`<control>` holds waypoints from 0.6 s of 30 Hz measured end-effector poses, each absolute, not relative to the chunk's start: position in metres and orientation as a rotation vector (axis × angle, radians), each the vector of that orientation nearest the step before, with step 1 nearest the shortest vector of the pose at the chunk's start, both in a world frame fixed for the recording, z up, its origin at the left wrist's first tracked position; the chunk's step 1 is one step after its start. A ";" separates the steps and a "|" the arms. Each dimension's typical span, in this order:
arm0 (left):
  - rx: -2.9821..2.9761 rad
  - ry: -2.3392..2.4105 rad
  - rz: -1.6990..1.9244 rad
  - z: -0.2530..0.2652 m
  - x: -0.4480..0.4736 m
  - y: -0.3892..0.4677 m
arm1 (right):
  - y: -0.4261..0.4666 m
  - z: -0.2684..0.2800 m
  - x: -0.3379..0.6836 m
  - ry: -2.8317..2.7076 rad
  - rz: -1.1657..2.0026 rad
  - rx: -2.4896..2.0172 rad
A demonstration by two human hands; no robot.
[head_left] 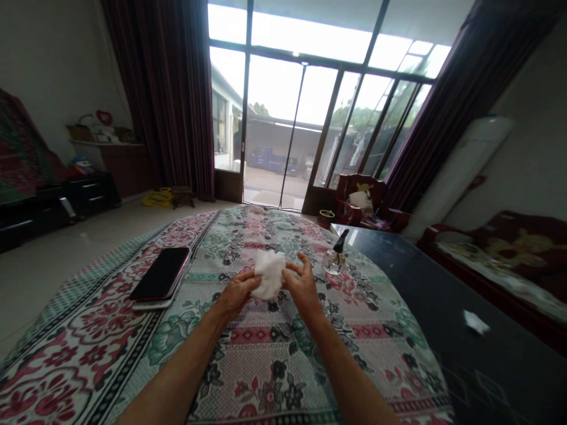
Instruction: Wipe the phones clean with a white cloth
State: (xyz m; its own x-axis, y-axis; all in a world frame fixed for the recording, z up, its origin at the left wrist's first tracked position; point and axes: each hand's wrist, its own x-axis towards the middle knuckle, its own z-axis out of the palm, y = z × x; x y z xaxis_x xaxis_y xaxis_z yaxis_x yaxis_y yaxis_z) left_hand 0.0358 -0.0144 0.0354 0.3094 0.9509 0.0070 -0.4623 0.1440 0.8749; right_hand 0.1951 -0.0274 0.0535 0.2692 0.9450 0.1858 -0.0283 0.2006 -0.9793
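Note:
A folded white tissue is held up between my two hands, above the flowered tablecloth. My left hand pinches its left edge between thumb and fingers. On the opposite edge, my right hand grips with thumb and forefinger, while its other fingers are lifted apart. Beyond and to the right of my right hand stands a clear glass spray bottle with a black nozzle. A dark-screened tablet in a red edge lies left of my hands, on top of a pale flat item.
A round table under a patterned cloth fills the foreground. Against its right side stands a dark glossy table with a crumpled white tissue on it. Further off are a carved wooden sofa, an armchair and glass doors.

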 end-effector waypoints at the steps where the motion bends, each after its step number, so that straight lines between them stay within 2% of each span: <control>1: 0.933 0.677 1.148 0.034 0.036 -0.014 | -0.028 0.054 0.196 -1.091 0.875 -1.135; 9: 1.136 0.695 1.218 0.024 0.037 -0.011 | -0.033 0.051 0.187 -1.282 0.714 -1.346; 18: 1.061 0.640 1.122 0.017 0.040 -0.013 | -0.036 0.054 0.187 -1.199 0.993 -1.251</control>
